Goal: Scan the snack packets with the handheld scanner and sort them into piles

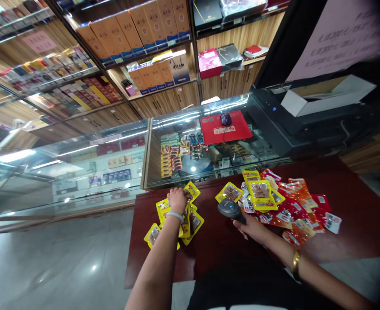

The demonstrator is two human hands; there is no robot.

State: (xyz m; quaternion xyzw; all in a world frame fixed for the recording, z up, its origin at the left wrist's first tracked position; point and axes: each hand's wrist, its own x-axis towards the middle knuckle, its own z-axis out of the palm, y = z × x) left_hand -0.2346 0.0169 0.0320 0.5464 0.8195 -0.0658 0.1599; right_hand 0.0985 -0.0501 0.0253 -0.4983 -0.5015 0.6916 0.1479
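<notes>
My left hand rests on the left pile of yellow snack packets, fingers curled at the edge of one yellow snack packet. The fingertips are partly hidden. In my right hand is a dark handheld barcode scanner, its head pointing left and a small blue light showing on top. Just beyond the scanner lies a single yellow packet. To its right, more yellow packets lie on top of a spread heap of red and orange snack packets.
The packets lie on a dark red wooden tabletop. Behind it stands a glass display counter with a red mouse pad and a computer mouse. An open white box sits at the right. Shelves of boxed goods line the wall.
</notes>
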